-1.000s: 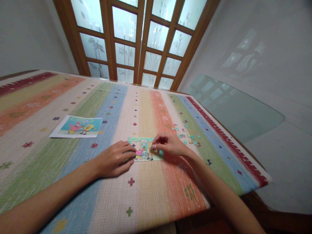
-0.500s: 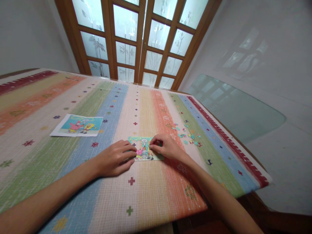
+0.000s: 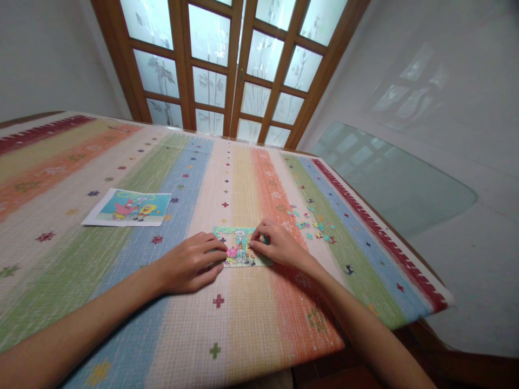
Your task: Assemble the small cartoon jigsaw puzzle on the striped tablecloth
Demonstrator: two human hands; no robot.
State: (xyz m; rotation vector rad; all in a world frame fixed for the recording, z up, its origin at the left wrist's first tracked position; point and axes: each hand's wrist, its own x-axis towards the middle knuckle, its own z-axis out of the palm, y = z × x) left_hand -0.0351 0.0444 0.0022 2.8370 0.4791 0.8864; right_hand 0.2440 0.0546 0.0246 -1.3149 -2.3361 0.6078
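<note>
Toward the tablecloth's (image 3: 247,324) front edge, the puzzle (image 3: 240,254) lies between the loosely spread, seemingly empty left hand (image 3: 197,262) and the pinching right hand (image 3: 275,241), hold unclear, which probably fits a piece, needing gentle alignment.

Single head-worn view: looks forward and down from the near edge of the striped tablecloth (image 3: 194,329) toward the far glazed doors (image 3: 241,75); puzzle (image 3: 240,249) mid-view, its fine detail probably unresolved.

The left forearm (image 3: 93,319) slants from the lower left, and the left hand (image 3: 197,263) is palm down, fingers (image 3: 214,246) softly bent; the right hand (image 3: 279,243) has thumb (image 3: 259,247) and forefinger (image 3: 258,229) tips near together
</note>
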